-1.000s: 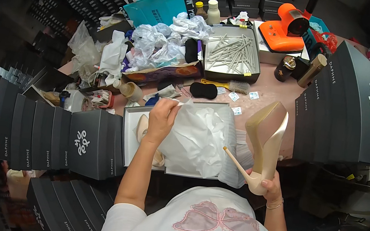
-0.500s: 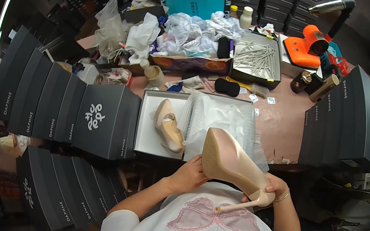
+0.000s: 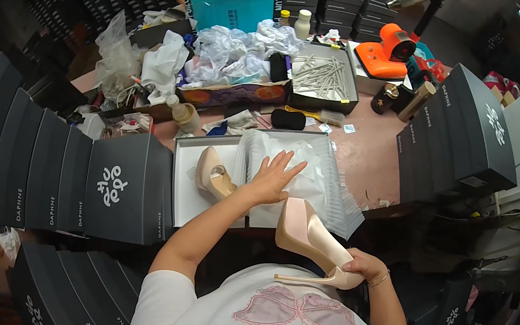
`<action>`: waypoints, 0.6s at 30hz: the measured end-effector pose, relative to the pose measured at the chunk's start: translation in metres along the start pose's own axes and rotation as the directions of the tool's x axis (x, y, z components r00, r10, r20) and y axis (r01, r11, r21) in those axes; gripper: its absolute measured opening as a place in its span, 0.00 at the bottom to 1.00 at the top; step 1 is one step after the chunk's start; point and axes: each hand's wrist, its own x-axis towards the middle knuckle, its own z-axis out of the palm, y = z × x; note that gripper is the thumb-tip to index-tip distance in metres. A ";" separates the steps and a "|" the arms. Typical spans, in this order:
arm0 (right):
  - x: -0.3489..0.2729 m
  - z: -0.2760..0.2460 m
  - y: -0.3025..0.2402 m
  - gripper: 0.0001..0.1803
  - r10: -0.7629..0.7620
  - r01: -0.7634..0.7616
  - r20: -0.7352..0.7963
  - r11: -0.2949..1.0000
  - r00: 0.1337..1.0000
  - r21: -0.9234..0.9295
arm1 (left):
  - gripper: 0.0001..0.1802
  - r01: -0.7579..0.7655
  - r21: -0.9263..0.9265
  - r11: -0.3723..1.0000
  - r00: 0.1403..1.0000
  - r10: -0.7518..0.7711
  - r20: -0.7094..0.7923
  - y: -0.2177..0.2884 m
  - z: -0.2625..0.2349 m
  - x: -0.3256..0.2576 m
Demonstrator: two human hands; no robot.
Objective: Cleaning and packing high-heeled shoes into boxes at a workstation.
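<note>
Spread flat with fingers wide, the left hand [image 3: 273,178] is pressed on crinkled white tissue paper [image 3: 311,180] inside an open grey shoe box [image 3: 182,181], where one glossy beige high-heeled shoe [image 3: 214,176] lies partly hidden by the forearm. Closed around the heel end of a second beige satin stiletto shoe [image 3: 312,241], the right hand [image 3: 362,266] is held just above the lap. Two shoes are counted; the box's near edge is covered.

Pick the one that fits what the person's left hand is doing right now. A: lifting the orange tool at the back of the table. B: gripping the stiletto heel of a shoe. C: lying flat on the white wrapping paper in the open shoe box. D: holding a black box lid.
C: the left hand lies spread on the white wrapping paper in the open shoe box, while the right hand holds the beige high-heeled shoe.
</note>
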 end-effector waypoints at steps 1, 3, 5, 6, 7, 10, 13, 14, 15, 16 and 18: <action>-0.004 0.001 0.002 0.31 -0.001 0.000 -0.013 0.999 1.000 -0.036 | 0.53 -0.022 0.053 0.998 1.000 0.022 -0.005 0.007 0.004 0.004; -0.013 -0.002 0.008 0.32 -0.006 0.003 -0.034 0.998 0.999 -0.065 | 0.55 -0.054 0.164 0.985 0.998 0.058 -0.016 0.025 0.014 -0.002; -0.017 -0.008 0.013 0.32 -0.013 0.011 -0.036 0.998 0.999 -0.055 | 0.44 -0.042 0.382 0.923 0.979 0.115 -0.171 0.021 0.043 -0.002; -0.019 -0.013 0.014 0.32 -0.001 -0.001 -0.034 0.998 0.999 -0.056 | 0.40 -0.058 0.361 0.931 0.961 0.149 -0.232 0.015 0.056 0.002; -0.019 -0.019 0.013 0.32 0.011 -0.012 -0.028 0.998 1.000 -0.067 | 0.36 -0.068 0.344 0.937 0.937 0.178 -0.300 0.013 0.058 0.007; -0.022 -0.028 -0.005 0.32 0.011 -0.010 0.094 1.000 0.996 -0.010 | 0.25 -0.065 -0.113 0.992 0.899 0.009 -0.439 0.013 0.035 0.025; -0.024 -0.045 -0.022 0.34 -0.072 0.055 0.268 0.996 0.961 0.069 | 0.28 -0.168 -0.321 0.932 0.827 -0.044 -0.560 0.046 -0.016 0.032; -0.027 -0.046 -0.033 0.35 -0.115 0.083 0.317 0.990 0.941 0.113 | 0.29 -0.174 -0.320 0.931 0.833 -0.034 -0.552 0.057 -0.031 0.031; -0.026 -0.048 -0.043 0.35 -0.164 0.111 0.367 0.981 0.916 0.161 | 0.30 -0.179 -0.316 0.932 0.840 -0.022 -0.543 0.070 -0.050 0.029; -0.022 -0.053 -0.049 0.38 -0.178 0.098 0.443 0.975 0.879 0.198 | 0.31 -0.090 -0.303 0.949 0.899 -0.053 -0.434 0.086 -0.073 0.023; -0.021 -0.046 -0.070 0.40 -0.209 0.173 0.438 0.978 0.875 0.120 | 0.30 -0.131 -0.333 0.934 0.888 -0.039 -0.458 0.091 -0.097 0.013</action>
